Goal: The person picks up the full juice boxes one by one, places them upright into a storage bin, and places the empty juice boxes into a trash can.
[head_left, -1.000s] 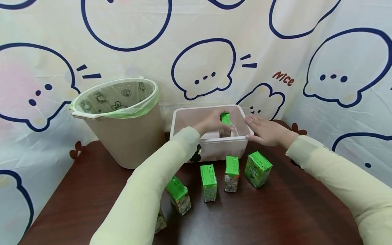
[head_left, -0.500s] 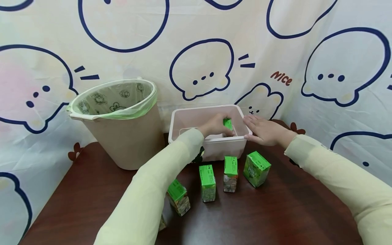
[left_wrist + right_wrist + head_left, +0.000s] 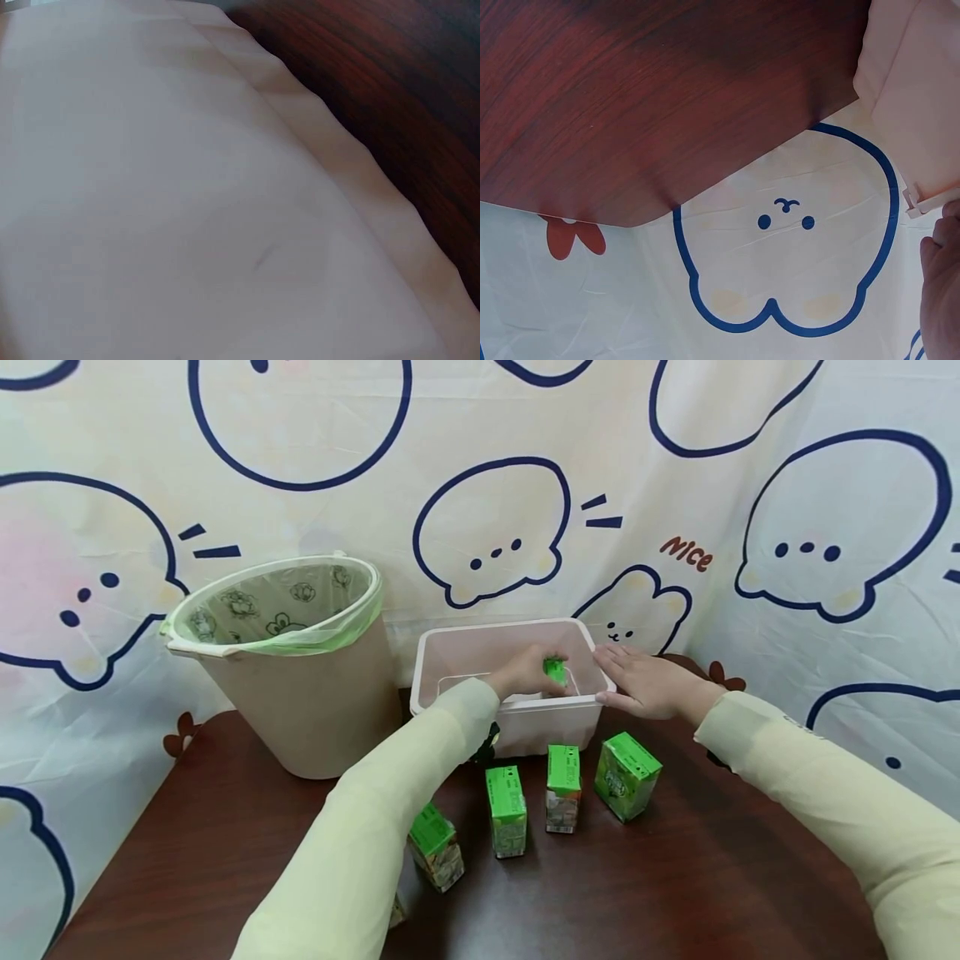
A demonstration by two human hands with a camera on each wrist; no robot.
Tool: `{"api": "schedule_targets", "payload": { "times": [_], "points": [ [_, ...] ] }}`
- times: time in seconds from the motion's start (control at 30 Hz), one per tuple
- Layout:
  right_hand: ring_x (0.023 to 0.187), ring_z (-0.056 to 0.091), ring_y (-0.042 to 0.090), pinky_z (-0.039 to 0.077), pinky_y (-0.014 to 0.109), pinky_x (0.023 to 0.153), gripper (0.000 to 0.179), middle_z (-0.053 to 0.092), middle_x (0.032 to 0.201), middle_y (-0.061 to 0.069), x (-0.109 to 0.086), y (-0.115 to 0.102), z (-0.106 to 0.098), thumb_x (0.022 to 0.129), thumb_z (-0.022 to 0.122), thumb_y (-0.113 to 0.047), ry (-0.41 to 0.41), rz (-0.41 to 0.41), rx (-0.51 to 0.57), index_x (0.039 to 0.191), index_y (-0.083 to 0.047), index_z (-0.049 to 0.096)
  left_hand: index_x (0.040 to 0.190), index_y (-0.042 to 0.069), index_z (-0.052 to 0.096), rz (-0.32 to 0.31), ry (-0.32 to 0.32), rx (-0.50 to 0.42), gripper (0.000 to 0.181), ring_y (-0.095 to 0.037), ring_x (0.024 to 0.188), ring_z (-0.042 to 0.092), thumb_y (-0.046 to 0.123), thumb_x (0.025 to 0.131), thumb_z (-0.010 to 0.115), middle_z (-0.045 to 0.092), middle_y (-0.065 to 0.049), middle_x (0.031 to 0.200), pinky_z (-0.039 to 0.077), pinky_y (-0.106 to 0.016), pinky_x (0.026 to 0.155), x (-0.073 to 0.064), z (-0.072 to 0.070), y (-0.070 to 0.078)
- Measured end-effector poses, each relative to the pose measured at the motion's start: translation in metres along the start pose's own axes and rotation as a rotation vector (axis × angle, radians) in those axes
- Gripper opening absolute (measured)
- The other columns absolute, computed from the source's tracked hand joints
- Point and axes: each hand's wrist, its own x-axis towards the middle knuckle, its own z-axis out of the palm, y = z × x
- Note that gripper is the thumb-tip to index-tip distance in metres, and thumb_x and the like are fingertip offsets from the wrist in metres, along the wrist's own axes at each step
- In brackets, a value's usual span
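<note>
Inside the pink plastic bin [image 3: 551, 724], my left hand [image 3: 527, 670] grips a small green-topped drink carton [image 3: 555, 672] low between thumb and fingers. The bin's front wall hides the carton's lower part. My right hand [image 3: 648, 681] lies with straight fingers on the bin's right rim. In the right wrist view that hand [image 3: 943, 277] shows at the rim's edge. The bin's pale wall [image 3: 165, 187] fills most of the left wrist view, hiding the left hand there.
Before the bin, several similar cartons stand on the dark wooden table [image 3: 585, 902]: one carton [image 3: 628, 777] at right, others [image 3: 562, 789] [image 3: 507, 810] nearer the middle, and one [image 3: 437, 847] beside my left sleeve. A lined trash can [image 3: 322, 710] stands left.
My left hand has lowered the carton deeper into the bin and now covers more of its sides. The right hand has stayed on the rim.
</note>
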Motion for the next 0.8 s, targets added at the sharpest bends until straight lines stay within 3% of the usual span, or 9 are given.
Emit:
{"api": "schedule_targets", "payload": {
  "times": [0.3, 0.5, 0.67, 0.8],
  "points": [
    [0.144, 0.015, 0.040, 0.016, 0.055, 0.114, 0.081, 0.018, 0.158, 0.022, -0.0014, -0.0021, -0.0033, 0.099, 0.037, -0.056, -0.027, -0.005, -0.013, 0.152, 0.003, 0.019, 0.135, 0.007, 0.056, -0.005, -0.035, 0.011, 0.057, -0.018, 0.101, 0.052, 0.018, 0.084, 0.079, 0.058, -0.006, 0.130, 0.044, -0.029, 0.088, -0.0011, -0.0022, -0.0008],
    [0.144, 0.016, 0.040, 0.017, 0.056, 0.113, 0.082, 0.018, 0.158, 0.022, -0.0022, -0.0038, -0.0047, 0.099, 0.037, -0.057, -0.032, 0.017, -0.010, 0.153, 0.002, 0.020, 0.135, 0.005, 0.056, 0.001, -0.069, 0.050, 0.057, -0.017, 0.105, 0.052, 0.018, 0.084, 0.078, 0.057, -0.007, 0.133, 0.042, -0.029, 0.093, -0.0022, -0.0046, 0.0001],
    [0.144, 0.015, 0.039, 0.016, 0.054, 0.114, 0.081, 0.017, 0.158, 0.020, -0.0022, -0.0041, -0.0054, 0.099, 0.037, -0.057, -0.037, 0.014, -0.014, 0.153, 0.001, 0.019, 0.137, 0.006, 0.055, -0.023, -0.083, 0.016, 0.058, -0.017, 0.110, 0.050, 0.016, 0.085, 0.078, 0.054, -0.007, 0.138, 0.040, -0.032, 0.100, -0.0034, -0.0059, 0.0013],
    [0.144, 0.016, 0.039, 0.017, 0.055, 0.114, 0.081, 0.017, 0.158, 0.020, -0.0018, -0.0037, -0.0055, 0.099, 0.037, -0.057, -0.033, 0.010, -0.011, 0.153, 0.001, 0.019, 0.137, 0.006, 0.055, -0.029, -0.095, 0.002, 0.058, -0.017, 0.107, 0.051, 0.019, 0.085, 0.077, 0.054, -0.008, 0.138, 0.040, -0.031, 0.097, -0.0032, -0.0067, -0.0008]
  ]
}}
